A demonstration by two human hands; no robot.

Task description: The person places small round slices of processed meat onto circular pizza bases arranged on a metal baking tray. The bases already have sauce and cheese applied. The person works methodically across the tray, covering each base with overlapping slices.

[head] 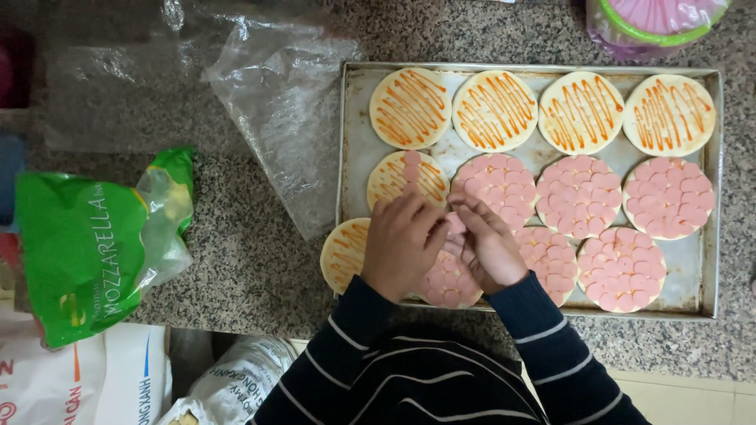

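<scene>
Both hands meet over the near-left bases: left hand (403, 240) and right hand (487, 244), fingers pinched together on pink sausage slices (455, 236), topping the tray (354, 142) row; slices look due on the half-covered base (408, 178).

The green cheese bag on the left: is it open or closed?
Open. The green cheese bag lies on its side on the counter, its clear upper end loose and unsealed.

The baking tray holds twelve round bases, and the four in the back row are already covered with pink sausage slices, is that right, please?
Not quite. In the head view, the back row on the baking tray carries only orange sauce stripes, no slices. The pink sausage slices cover bases in the middle and front rows, where both hands, left hand and right hand, are working.
</scene>
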